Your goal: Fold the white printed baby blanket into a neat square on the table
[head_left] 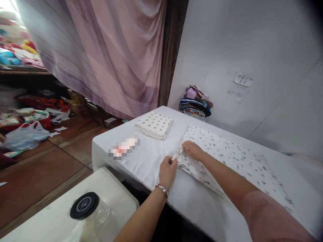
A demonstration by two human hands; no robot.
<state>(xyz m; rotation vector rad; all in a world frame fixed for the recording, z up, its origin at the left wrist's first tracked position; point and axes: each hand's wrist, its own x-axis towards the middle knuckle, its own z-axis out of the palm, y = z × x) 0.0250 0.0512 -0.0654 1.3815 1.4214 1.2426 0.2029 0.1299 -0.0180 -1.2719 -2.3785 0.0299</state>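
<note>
A white printed cloth (222, 151) lies folded in layers along the white-covered table (202, 208). At its near-left corner my left hand (168, 171) pinches the cloth's edge, thumb and fingers closed. My right hand (192, 150) grips the same edge a little farther back, its fingers bent over the fabric. Between the two hands a short length of edge is raised off the table. Beyond them rests a smaller folded cloth (155, 125) with a grey pattern, untouched. My left wrist carries a bracelet (162, 190).
To the left of the cloths lies a blurred-out item (123, 147). A lidded clear jar (84, 205) stands on a cream surface (50, 218) in front. Several folded fabrics (195, 102) are stacked against the wall. A pink curtain (121, 50) hangs behind; plastic bags (25, 136) sit on the floor.
</note>
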